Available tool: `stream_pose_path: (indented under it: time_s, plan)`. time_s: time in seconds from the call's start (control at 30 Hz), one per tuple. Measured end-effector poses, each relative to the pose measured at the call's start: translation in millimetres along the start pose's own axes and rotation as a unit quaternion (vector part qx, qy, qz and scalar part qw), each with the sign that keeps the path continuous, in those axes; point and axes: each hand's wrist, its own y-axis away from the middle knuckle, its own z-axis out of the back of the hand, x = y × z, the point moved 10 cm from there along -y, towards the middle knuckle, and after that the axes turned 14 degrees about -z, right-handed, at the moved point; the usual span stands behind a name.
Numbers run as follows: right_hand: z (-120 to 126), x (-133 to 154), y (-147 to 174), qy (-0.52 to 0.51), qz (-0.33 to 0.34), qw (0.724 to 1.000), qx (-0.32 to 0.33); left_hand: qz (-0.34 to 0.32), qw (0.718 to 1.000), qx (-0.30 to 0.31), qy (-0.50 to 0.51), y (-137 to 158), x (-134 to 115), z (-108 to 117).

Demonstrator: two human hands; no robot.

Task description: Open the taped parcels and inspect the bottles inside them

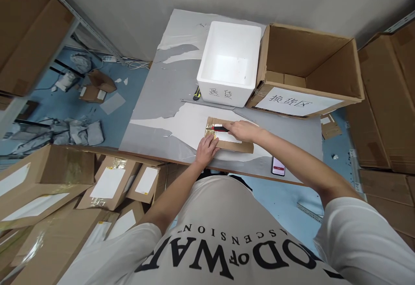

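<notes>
Head view, cutter (221, 128) at parcel (231, 138) end, table edge (253, 175) nearby

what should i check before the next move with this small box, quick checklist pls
1. Small box steadied by left hand: ok, hand on its near left corner
2. Red-and-black cutter held in right hand: ok
3. Left hand clear of the blade: cannot tell, blade too small to make out
4. Phone away from table edge: not ok, lies by the near edge
5. White foam box open on top: ok
</notes>
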Motion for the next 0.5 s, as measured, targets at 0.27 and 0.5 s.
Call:
stream_pose_path:
  time_s: [0.27,0.5]
  plan:
    - [-10,6,-5,0.008,-0.004,1.000,0.012,0.000,1.000,-0.011,-0.002,0,-1,1]
    - [-15,13,0,0.036,-0.010,0.999,-0.021,-0.003,1.000,-0.009,-0.006,0,0,2]
